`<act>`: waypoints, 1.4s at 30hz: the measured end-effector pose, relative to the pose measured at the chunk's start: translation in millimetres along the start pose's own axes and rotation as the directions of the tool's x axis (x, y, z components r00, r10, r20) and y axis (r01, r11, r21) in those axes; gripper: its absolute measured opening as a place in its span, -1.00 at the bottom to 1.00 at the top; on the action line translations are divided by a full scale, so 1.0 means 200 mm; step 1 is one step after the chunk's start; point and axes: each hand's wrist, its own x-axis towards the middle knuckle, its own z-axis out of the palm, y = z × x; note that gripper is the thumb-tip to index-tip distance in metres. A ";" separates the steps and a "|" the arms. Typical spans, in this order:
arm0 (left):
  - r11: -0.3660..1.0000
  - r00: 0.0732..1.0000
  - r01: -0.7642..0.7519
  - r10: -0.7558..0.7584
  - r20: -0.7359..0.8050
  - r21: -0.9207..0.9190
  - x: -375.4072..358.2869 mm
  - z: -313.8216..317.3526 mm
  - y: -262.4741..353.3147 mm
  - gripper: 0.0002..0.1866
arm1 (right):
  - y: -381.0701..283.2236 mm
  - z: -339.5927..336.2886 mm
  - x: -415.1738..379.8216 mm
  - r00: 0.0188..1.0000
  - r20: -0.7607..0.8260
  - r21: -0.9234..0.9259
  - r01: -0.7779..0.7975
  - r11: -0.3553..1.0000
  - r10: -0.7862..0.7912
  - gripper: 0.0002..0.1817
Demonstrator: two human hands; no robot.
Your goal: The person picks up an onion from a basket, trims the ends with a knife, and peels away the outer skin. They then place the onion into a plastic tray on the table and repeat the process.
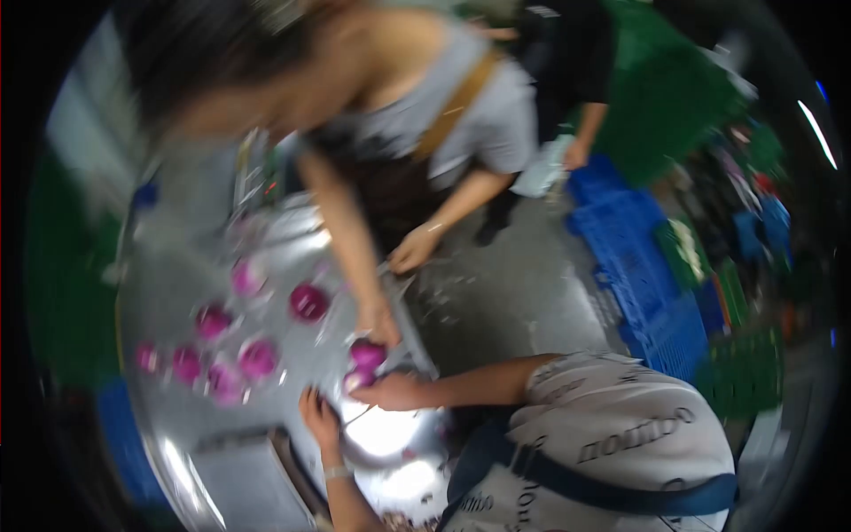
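Purple onion (359,379) is grasped by the right hand (396,392) over the counter (168,417); the left hand (321,421) looks unclenched and empty. Beside it, a co-worker's hand (379,326) reaches a second onion (368,353), so crowding could cause bumped hands or a drop. Loose onions (259,359) might roll; a grey object (239,479) crowds the left forearm.

The tabletop (306,359) looks like smooth, glossy metal; the onions (309,303) look shiny, the crates (631,248) plastic, the shirt (629,399) matt cloth.
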 end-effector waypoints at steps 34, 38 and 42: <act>0.908 0.638 0.318 -0.417 0.647 0.272 -1.11 0.01 0.94 -0.63 | -0.21 -0.31 -1.15 0.998 0.058 0.163 -0.036 0.986 0.027 -0.72; 0.936 0.715 0.187 -0.338 0.612 0.298 -1.18 -0.16 0.90 -0.61 | -0.20 -0.15 -1.11 0.999 0.013 0.292 0.024 0.956 -0.029 -0.77; 0.931 0.830 0.101 -0.273 0.486 0.351 -1.32 -0.07 0.80 -0.70 | -0.30 -0.29 -1.10 0.997 0.077 0.374 -0.029 0.927 0.001 -0.69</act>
